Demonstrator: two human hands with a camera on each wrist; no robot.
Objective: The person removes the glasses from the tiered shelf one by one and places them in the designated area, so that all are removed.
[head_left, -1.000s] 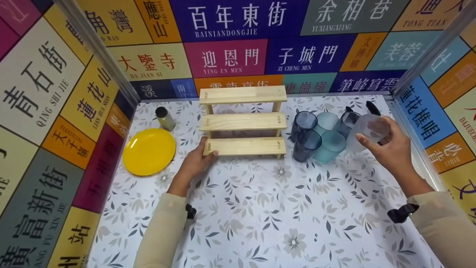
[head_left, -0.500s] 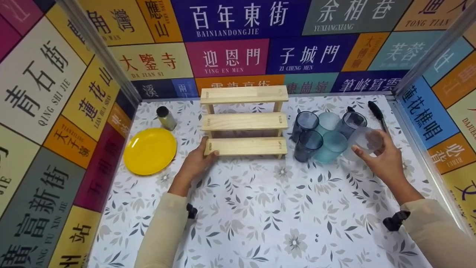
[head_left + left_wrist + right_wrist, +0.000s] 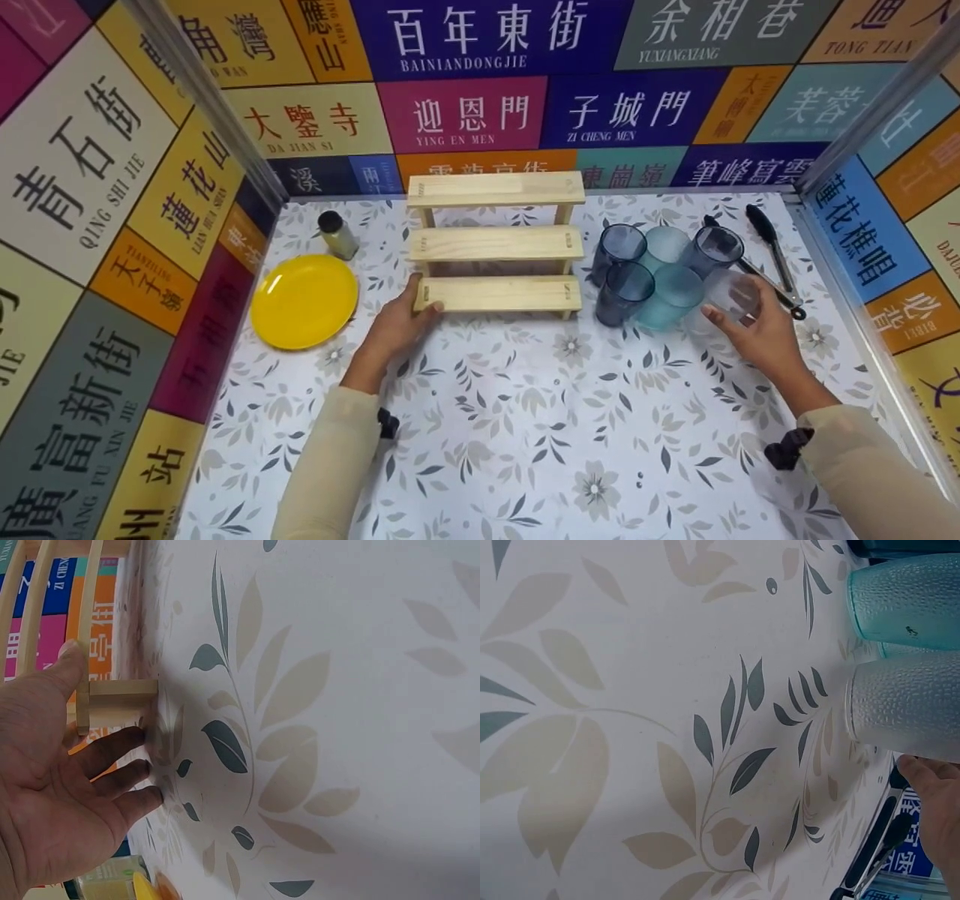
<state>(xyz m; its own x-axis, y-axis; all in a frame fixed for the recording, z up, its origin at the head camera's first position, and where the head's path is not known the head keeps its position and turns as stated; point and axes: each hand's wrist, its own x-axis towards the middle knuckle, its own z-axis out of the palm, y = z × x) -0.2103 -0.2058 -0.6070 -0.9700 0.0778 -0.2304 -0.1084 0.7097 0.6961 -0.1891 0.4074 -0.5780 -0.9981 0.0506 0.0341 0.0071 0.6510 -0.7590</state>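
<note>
A three-step wooden shelf rack (image 3: 495, 292) stands at the back middle. My left hand (image 3: 397, 322) grips the left end of its lowest step, thumb on the plank; in the left wrist view the other fingers (image 3: 124, 776) reach below it. My right hand (image 3: 757, 330) holds a clear, textured plastic cup (image 3: 731, 296) between thumb and fingers, close beside a teal cup (image 3: 671, 296). In the right wrist view the clear cup (image 3: 907, 705) stands at or very near the tabletop; contact is hard to tell.
Dark blue cups (image 3: 624, 292) and another teal cup (image 3: 666, 246) cluster right of the rack. Black-tipped tongs (image 3: 776, 251) lie behind my right hand. A yellow plate (image 3: 304, 301) and a black-capped bottle (image 3: 338, 236) sit at the left. Printed walls enclose the table (image 3: 525, 435).
My right hand has brought the clear cup down and to the left, beside the teal cup, uncovering the tongs. The left hand keeps its grip on the rack.
</note>
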